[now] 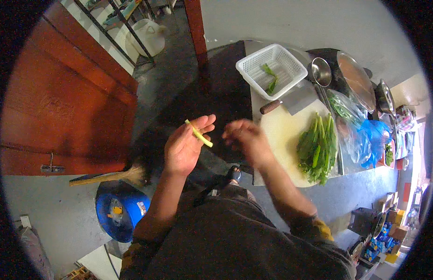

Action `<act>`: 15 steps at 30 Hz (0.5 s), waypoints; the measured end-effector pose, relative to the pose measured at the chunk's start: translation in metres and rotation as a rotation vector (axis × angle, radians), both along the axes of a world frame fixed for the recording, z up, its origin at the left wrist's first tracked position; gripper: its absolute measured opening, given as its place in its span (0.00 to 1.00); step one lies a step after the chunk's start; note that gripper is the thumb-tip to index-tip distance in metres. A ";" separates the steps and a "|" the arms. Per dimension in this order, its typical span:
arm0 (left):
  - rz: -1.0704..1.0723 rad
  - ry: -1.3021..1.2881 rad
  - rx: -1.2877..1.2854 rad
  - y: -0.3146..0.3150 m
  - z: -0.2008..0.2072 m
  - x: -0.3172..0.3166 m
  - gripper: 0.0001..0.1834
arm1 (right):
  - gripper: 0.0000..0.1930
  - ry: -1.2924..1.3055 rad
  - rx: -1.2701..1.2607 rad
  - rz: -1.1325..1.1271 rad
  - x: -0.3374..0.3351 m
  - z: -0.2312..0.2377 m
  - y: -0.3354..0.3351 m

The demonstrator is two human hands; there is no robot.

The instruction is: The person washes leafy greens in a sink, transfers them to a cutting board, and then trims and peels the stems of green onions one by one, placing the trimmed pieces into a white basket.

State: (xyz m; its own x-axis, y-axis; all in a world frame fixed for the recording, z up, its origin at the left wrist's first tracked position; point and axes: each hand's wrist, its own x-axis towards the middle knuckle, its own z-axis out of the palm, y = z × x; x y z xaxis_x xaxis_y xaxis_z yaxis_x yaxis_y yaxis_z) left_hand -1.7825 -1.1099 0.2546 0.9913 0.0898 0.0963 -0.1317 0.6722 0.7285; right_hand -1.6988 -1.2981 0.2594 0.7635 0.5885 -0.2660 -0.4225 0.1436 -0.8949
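A thin, pale green vegetable stalk [205,140] lies across the fingers of my left hand [183,150], pinched between thumb and fingers in mid-air. My right hand [248,140] hovers to its right, apart from the stalk and smeared by motion, so whether its curled fingers hold anything is unclear. On the pale cutting board [276,144] to the right lies a bunch of leafy greens [318,149], stems pointing away from me. Beyond it rests a cleaver [298,99] with a brown handle. A white basket [252,83] at the far end contains a few green leaves [271,80].
A metal bowl [321,73], a large round pan [357,81] and plastic bags [369,139] crowd the counter's right side. Low on the left are a blue bin [102,212] and a broom [132,176], near a red door [71,102]. A white bucket [150,38] stands farther off.
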 end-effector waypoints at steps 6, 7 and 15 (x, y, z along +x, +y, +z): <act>0.110 0.081 0.011 -0.004 0.021 0.005 0.20 | 0.10 -0.216 0.075 0.040 -0.049 0.026 0.025; 0.116 0.099 -0.001 -0.005 0.022 0.003 0.20 | 0.10 -0.203 0.040 0.051 -0.049 0.029 0.029; 0.354 -0.117 1.119 0.036 0.041 -0.007 0.25 | 0.07 -0.296 -0.173 0.084 -0.042 0.037 0.025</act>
